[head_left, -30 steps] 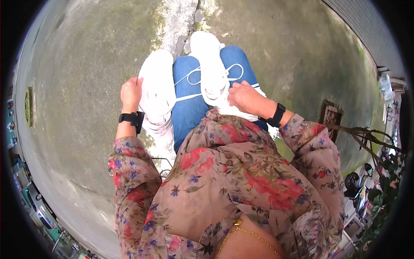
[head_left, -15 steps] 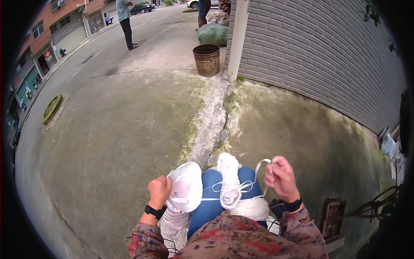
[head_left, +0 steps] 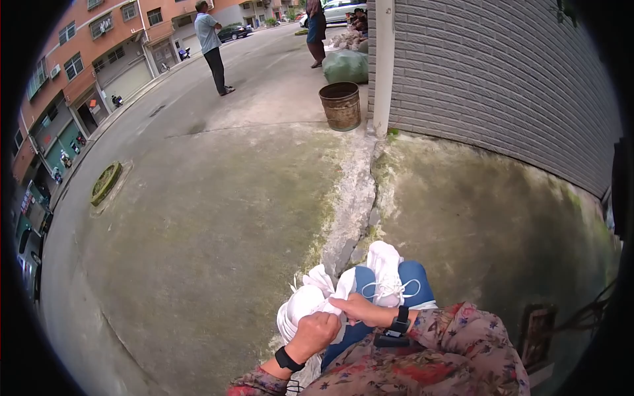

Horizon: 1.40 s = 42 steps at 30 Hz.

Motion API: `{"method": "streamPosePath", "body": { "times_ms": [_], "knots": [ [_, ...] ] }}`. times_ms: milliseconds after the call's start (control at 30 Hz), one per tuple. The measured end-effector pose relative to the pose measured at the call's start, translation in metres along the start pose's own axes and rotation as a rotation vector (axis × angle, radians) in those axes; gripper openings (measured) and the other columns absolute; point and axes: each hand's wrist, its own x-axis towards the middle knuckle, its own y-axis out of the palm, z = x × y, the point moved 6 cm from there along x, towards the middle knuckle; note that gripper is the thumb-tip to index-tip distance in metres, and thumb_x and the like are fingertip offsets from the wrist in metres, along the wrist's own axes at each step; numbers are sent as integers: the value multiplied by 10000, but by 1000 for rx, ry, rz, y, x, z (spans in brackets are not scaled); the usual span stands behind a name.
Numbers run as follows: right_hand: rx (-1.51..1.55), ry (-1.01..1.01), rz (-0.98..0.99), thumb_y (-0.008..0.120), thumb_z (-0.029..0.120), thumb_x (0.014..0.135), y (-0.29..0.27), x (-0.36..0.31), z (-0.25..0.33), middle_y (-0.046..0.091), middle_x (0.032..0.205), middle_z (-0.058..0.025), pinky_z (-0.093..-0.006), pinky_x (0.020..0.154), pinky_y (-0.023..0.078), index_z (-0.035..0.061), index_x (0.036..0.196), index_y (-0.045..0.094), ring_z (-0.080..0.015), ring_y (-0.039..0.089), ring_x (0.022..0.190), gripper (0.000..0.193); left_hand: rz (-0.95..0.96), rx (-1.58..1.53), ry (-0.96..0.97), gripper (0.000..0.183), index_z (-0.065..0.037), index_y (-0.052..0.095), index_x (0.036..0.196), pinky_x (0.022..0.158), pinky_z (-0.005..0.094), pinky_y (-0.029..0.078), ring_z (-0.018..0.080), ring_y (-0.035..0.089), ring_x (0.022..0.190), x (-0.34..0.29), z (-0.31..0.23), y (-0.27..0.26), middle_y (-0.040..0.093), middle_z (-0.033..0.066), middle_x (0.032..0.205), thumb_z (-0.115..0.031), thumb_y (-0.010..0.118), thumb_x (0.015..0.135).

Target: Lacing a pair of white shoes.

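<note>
Low in the head view, my left hand (head_left: 316,334) is closed at the edge of a bundle of white shoe uppers (head_left: 300,305) beside my left knee. My right hand (head_left: 362,309) reaches across to the same bundle, its thumb pressed on a raised white shoe upper (head_left: 343,288). The two hands nearly touch, and their fingertips are partly hidden by the white material. On my blue-trousered lap, right of the bundle, lies another white shoe upper (head_left: 384,264) with its laces tied in a bow. Both wrists carry black bands.
Ahead stands a rusty bucket (head_left: 341,111), with a green sack (head_left: 346,68) behind it. A pale post (head_left: 383,79) and grey brick wall (head_left: 495,79) rise on the right. Two people stand farther off. A rimmed planter (head_left: 105,185) lies left; a cracked strip (head_left: 350,198) crosses the concrete.
My right hand has let go of the white lace and crossed left to the bundle. My left hand has moved the upper it held down onto the bundle. The view has shifted.
</note>
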Motion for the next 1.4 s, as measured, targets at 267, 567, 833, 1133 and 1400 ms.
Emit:
{"method": "streamPosePath", "body": {
  "times_ms": [267, 567, 833, 1133, 1400],
  "knots": [
    [-63, 20, -69, 516, 334, 825, -35, 0, -14, 474, 517, -49, -262, 345, 320, -48, 660, 539, -126, 445, 383, 416, -85, -1343, -1067, 277, 8, 557, 974, 804, 286, 441, 165, 568, 873, -95, 149, 118, 608, 97, 947, -238, 456, 899],
    [-133, -107, -76, 522, 328, 830, -57, -17, -5, 530, 531, -61, -242, 408, 374, -71, 685, 569, -117, 466, 402, 427, 403, -1025, -1082, 207, -37, 604, 935, 490, 197, 349, 50, 448, 547, -133, 127, 166, 567, -9, 696, -211, 562, 832],
    [502, -339, -328, 555, 149, 833, -203, -40, -26, 616, 850, -85, -269, 578, 484, -39, 957, 575, -159, 605, 697, 227, 426, -700, -594, 358, -54, 495, 1093, 514, 235, 383, 81, 478, 592, 13, 73, 76, 527, 37, 700, -183, 628, 786],
    [764, -386, -333, 559, 126, 823, -249, -40, -58, 601, 976, -136, -351, 757, 486, -53, 1033, 534, -241, 605, 857, 278, 446, -628, -93, 595, -114, 416, 1198, 858, 334, 395, 314, 440, 1070, 43, 1, 138, 408, 135, 1156, -105, 695, 673],
    [590, -285, -304, 568, 177, 831, -261, -48, -60, 616, 938, -94, -243, 522, 445, -10, 993, 556, -113, 531, 588, 248, 426, -530, -78, 337, -86, 512, 1059, 749, 369, 430, 322, 509, 928, 47, -11, 159, 512, 110, 1040, -152, 608, 743]
  ]
}}
